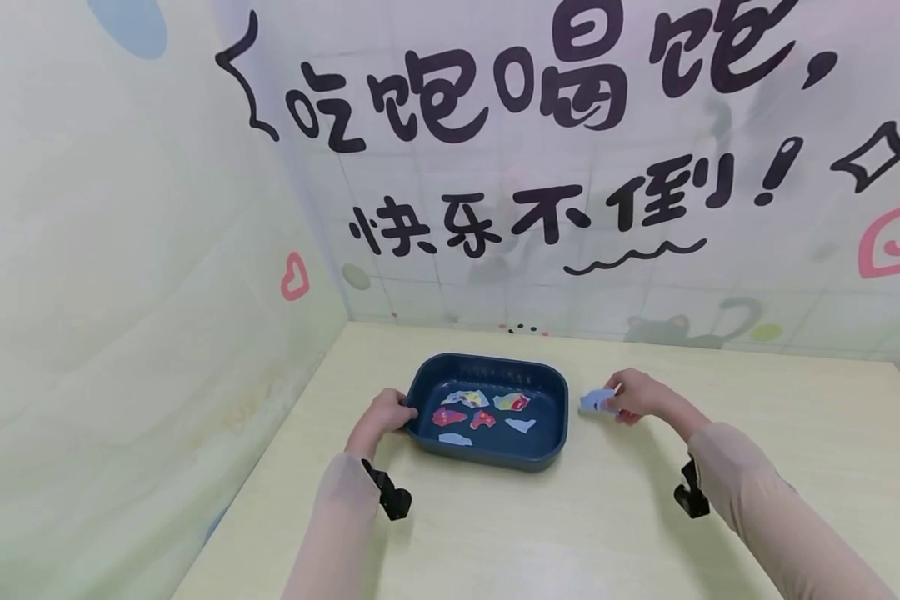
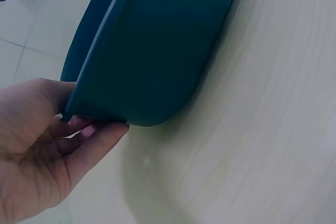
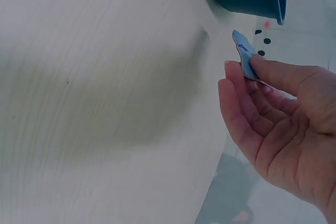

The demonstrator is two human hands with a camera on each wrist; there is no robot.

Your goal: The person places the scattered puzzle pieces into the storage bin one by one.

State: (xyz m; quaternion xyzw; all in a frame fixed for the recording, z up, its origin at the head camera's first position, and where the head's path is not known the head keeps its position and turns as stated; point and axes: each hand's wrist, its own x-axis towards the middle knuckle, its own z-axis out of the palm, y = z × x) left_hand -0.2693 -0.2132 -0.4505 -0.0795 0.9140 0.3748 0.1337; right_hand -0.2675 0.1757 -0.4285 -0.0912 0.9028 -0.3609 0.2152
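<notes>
A dark teal rectangular basin (image 1: 487, 457) stands on the table, with several torn-looking flat paper pieces on its floor: red pieces (image 1: 448, 417), light blue pieces (image 1: 521, 425) and multicoloured ones (image 1: 512, 402). My left hand (image 1: 387, 414) grips the basin's left end; in the left wrist view the thumb lies over the rim and the fingers are under it on the outer wall. To the right of the basin, my right hand (image 1: 636, 395) pinches a light blue paper piece (image 3: 242, 48) with dark marks between thumb and fingers. That piece is apart from the basin.
The pale wood-grain table (image 1: 645, 508) reaches back to a printed cloth wall (image 1: 450, 292) with large dark lettering. Another cloth wall (image 1: 157, 333) runs along the left side. Dark wrist-worn devices (image 1: 393, 500) sit at both sleeves.
</notes>
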